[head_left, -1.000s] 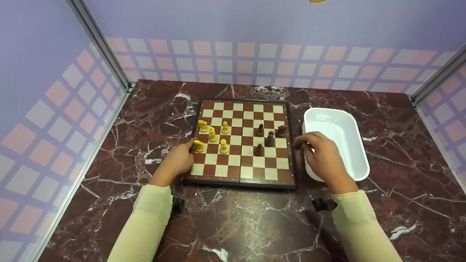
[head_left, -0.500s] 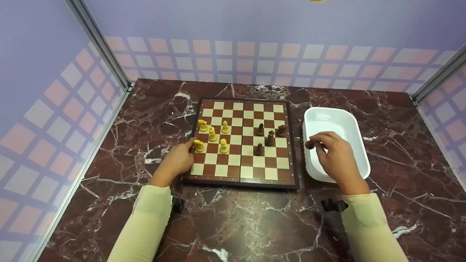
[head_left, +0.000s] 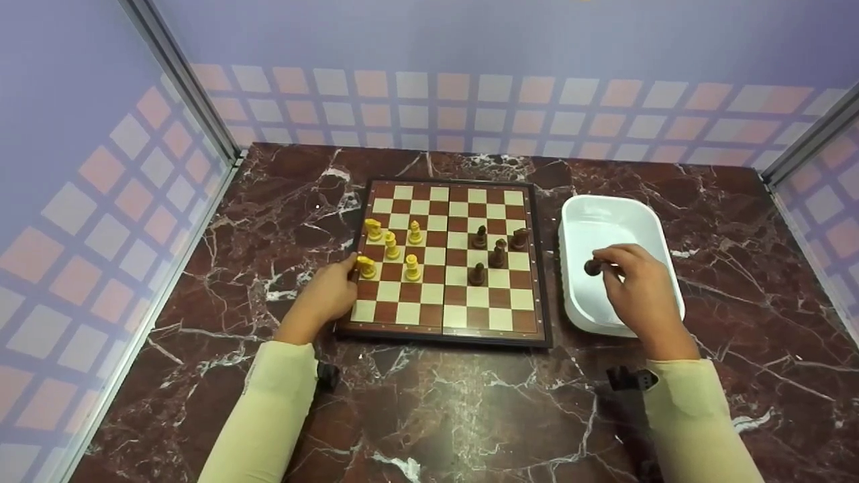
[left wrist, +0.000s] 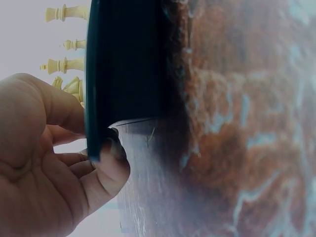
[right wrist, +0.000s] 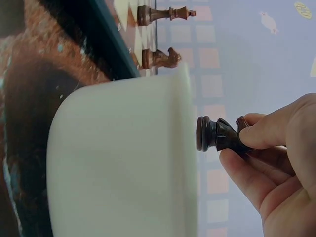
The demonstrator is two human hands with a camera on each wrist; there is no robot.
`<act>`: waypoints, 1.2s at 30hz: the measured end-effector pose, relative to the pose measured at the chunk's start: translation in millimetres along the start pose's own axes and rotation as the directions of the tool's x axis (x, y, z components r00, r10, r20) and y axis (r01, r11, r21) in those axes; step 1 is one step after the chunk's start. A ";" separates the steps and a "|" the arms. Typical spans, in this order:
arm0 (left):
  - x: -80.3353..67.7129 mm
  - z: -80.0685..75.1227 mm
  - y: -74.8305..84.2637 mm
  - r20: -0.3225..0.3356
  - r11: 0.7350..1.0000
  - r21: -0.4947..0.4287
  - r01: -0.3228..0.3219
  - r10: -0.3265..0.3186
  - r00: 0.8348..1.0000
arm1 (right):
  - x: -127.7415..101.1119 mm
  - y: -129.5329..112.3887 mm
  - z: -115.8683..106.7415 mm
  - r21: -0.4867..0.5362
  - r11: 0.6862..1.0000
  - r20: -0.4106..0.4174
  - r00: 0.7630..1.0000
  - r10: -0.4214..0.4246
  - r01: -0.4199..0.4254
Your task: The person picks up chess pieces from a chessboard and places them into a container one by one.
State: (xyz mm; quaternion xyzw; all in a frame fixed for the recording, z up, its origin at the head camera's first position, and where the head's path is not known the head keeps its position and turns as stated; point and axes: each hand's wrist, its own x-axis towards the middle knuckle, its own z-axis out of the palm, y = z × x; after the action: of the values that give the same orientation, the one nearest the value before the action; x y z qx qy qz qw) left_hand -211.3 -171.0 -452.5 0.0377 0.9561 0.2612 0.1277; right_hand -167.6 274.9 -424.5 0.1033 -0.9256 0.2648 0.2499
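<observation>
My right hand (head_left: pixel 642 290) pinches a dark chess knight (right wrist: pixel 222 134) between thumb and fingers, base down, just above the rim of a white tub (head_left: pixel 673 305). At the left edge of the chessboard (head_left: pixel 463 322), my left hand (head_left: pixel 327 293) grips the board's dark edge, its fingertips on both sides of it in the left wrist view. Right beside those fingers stands a yellow knight (head_left: pixel 366 268). A second yellow knight (head_left: pixel 374 231) and a yellow king (head_left: pixel 392 247) are among the several yellow pieces on the left half. Several dark pieces, including a dark knight (head_left: pixel 519 239), stand on the right half.
The board and tub sit side by side on a dark red marbled tabletop (head_left: pixel 443 409). Checked wall panels (head_left: pixel 429 111) enclose the back and both sides, with a metal strip (head_left: pixel 181 80) at the left corner.
My right hand has carried the dark knight rightward from beside the board's right edge to over the white tub. The left hand and the pieces on the board have stayed put.
</observation>
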 end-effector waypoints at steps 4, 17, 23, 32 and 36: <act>0.5 0.4 0.5 -0.001 1.000 0.014 -0.001 0.001 1.000 | -2.6 5.0 0.3 -0.010 1.000 0.006 1.000 0.001 -0.001; -0.5 2.0 -0.2 -0.017 1.000 0.005 -0.001 0.001 1.000 | -2.7 4.3 -7.2 -0.013 0.999 0.030 0.999 0.041 -0.041; -0.1 1.3 0.6 -0.007 1.000 -0.004 0.006 -0.006 1.000 | -1.1 1.8 -5.5 -0.012 0.999 0.025 0.999 0.032 -0.032; -0.1 -0.3 1.8 0.001 1.000 -0.007 0.002 -0.002 1.000 | 2.3 -3.4 -2.4 -0.014 1.000 0.011 1.000 0.016 -0.016; -0.3 -0.1 1.8 -0.004 1.000 0.004 -0.005 0.005 1.000 | 3.3 -8.0 -0.6 -0.015 1.000 0.015 1.000 0.012 -0.012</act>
State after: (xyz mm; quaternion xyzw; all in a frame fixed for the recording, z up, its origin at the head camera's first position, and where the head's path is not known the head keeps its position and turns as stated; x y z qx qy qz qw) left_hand -211.0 -169.5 -451.5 0.0400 0.9568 0.2595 0.1248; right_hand -167.6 268.3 -418.9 0.0978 -0.9301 0.2584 0.2420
